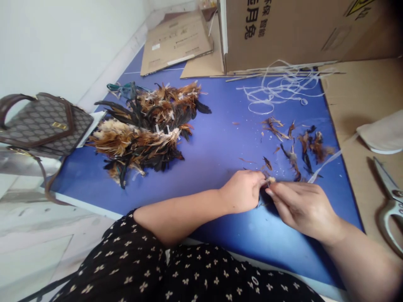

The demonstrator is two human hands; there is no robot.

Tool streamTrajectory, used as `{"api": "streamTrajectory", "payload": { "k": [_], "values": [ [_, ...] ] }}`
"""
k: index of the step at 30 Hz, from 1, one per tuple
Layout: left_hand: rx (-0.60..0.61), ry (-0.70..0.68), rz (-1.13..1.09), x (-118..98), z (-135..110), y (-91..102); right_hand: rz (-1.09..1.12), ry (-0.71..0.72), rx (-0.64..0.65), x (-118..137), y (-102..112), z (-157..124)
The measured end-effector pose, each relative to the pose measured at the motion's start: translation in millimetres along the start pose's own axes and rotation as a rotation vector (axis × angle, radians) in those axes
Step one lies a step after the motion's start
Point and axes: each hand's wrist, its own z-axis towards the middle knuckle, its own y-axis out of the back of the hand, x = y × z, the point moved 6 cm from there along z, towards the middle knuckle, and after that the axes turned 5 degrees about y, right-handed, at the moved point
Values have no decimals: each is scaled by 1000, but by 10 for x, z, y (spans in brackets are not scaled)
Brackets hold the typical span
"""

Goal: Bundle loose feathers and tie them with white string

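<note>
Close to the table's front edge, my left hand (244,191) is closed in a pinch on a small feather bundle (270,180). Its pale fluffy end shows between the fingertips, and dark tips stick out below. My right hand (304,205) pinches the same bundle from the other side, fingertips almost touching the left ones. A translucent white ribbon (325,165) runs from behind my right hand up to a white roll (382,132); whether the fingers hold it is hidden. Loose brown and black feathers (292,161) lie just beyond my hands.
Rows of brown and black feather bunches (141,142) cover the left of the blue table (217,147). Scissors (392,195) lie on cardboard at right. A tangle of white ribbon (280,88) sits before a large carton (308,33). A patterned handbag (47,126) stands far left.
</note>
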Motion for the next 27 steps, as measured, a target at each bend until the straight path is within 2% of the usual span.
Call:
{"api": "streamTrajectory", "payload": {
  "k": [2, 4, 6, 7, 8, 10, 13, 16, 21, 23, 27],
  "values": [
    [120, -53, 105, -67, -10, -4, 73, -45, 12, -27, 63, 9],
    [293, -69, 98, -119, -26, -37, 209, -126, 49, -75, 103, 14],
    [443, -59, -85, -175, -54, -76, 364, -231, 61, -122, 123, 10],
    [475, -27, -242, -193, -63, -87, 426, -286, 40, -141, 132, 6],
    [477, 24, -422, -198, -69, -99, 468, -336, 1, -155, 141, 1],
    [402, 166, -774, -154, -78, -137, 494, -394, -92, -157, 145, -6],
    [263, 307, -1044, -65, -105, -231, 447, -408, -143, -124, 87, 1],
    [176, 399, -1112, 9, -119, -286, 403, -378, -121, -104, 15, 28],
    [142, 481, -1149, 73, -114, -264, 400, -305, -84, -80, -19, 84],
    [162, 486, -1155, 90, -92, -243, 400, -290, -68, -76, -22, 89],
    [273, 466, -1124, 114, -15, -213, 301, -283, -116, -99, -9, 12]
  ]
}}
